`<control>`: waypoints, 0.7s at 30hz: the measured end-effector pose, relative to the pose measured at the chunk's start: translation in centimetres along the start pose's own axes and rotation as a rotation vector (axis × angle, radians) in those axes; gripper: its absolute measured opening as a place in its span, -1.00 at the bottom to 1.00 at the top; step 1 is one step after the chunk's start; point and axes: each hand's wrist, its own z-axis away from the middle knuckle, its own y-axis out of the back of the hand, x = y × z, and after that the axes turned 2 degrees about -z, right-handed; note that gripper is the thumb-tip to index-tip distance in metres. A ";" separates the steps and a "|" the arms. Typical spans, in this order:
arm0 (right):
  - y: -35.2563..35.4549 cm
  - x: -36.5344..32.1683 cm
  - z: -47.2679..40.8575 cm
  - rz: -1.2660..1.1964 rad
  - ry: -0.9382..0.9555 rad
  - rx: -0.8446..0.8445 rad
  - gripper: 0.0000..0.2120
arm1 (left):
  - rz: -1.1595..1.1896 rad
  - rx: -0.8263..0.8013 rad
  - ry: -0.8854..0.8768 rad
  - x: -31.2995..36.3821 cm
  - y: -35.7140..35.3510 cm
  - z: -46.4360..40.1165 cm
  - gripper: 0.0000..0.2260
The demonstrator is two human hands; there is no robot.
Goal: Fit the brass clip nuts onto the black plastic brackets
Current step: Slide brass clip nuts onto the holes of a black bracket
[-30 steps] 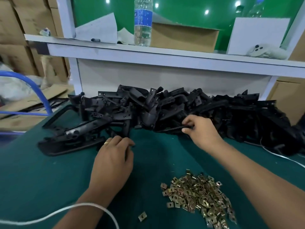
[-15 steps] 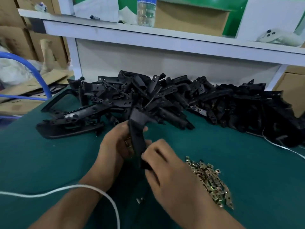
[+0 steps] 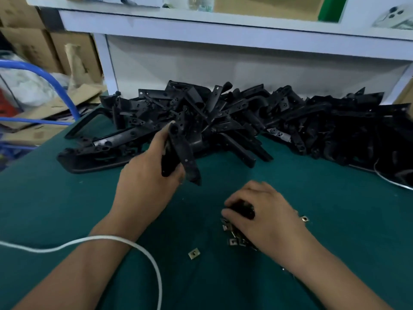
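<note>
Two hands work over the green bench (image 3: 67, 209). The fingers of the left hand (image 3: 145, 182) curl round a black bracket (image 3: 183, 153), thumb along its near side, holding it tilted above the cloth with its lower tip pointing down toward the right. The bracket is lifted clear of the bench, just in front of the pile of black brackets (image 3: 245, 121) that stretches across the back of the bench against the white shelf frame (image 3: 201, 30).

The right hand (image 3: 263, 215) lies knuckles up on the heap of brass clip nuts (image 3: 237, 239), its fingers bent down into them; something dark shows under the fingertips, but blur hides whether they pinch a nut or only press on the heap, so I cannot tell. Most of the heap is covered by the hand and wrist; a few nuts show at its left edge and one peeks out at its right. One loose clip nut (image 3: 194, 253) lies apart on the cloth, to the left of the heap, between the two forearms.

A white cable (image 3: 138, 249) loops over the left forearm and runs off the lower edge. A long black frame part (image 3: 89, 159) lies at the left end of the pile. Cardboard boxes (image 3: 44, 48) and a blue tube (image 3: 55, 86) stand beyond the bench on the left.
</note>
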 end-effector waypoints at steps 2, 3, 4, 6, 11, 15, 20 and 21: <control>-0.2 -0.1 0.0 0.006 -0.026 0.000 -0.82 | -0.128 -0.004 -0.118 0.0 0.2 0.1 -0.55; -0.1 -0.1 0.0 0.005 -0.035 -0.007 -0.83 | -0.122 -0.031 -0.134 0.1 0.1 0.2 -0.59; 0.0 -0.2 0.0 0.006 -0.036 -0.016 -0.84 | -0.102 -0.071 -0.130 0.3 -0.1 0.5 -0.58; 0.2 -0.3 0.2 0.006 -0.027 -0.025 -0.82 | -0.070 -0.188 -0.101 0.8 -0.7 0.9 -0.51; 0.3 -0.8 0.5 -0.051 -0.003 -0.054 -0.90 | -0.104 -0.355 -0.206 1.9 -1.8 0.9 -0.43; 0.5 -0.8 0.5 -0.243 -0.024 -0.039 -0.87 | -0.089 -0.350 -0.266 1.6 -1.8 0.9 -0.39; 1.0 -0.2 0.5 -0.170 -0.008 -0.029 -0.90 | -0.073 -0.324 -0.276 1.2 -1.9 1.0 -0.36; 0.8 -0.2 0.5 -0.102 0.003 -0.050 -0.85 | -0.078 -0.317 -0.274 1.2 -2.0 1.0 -0.38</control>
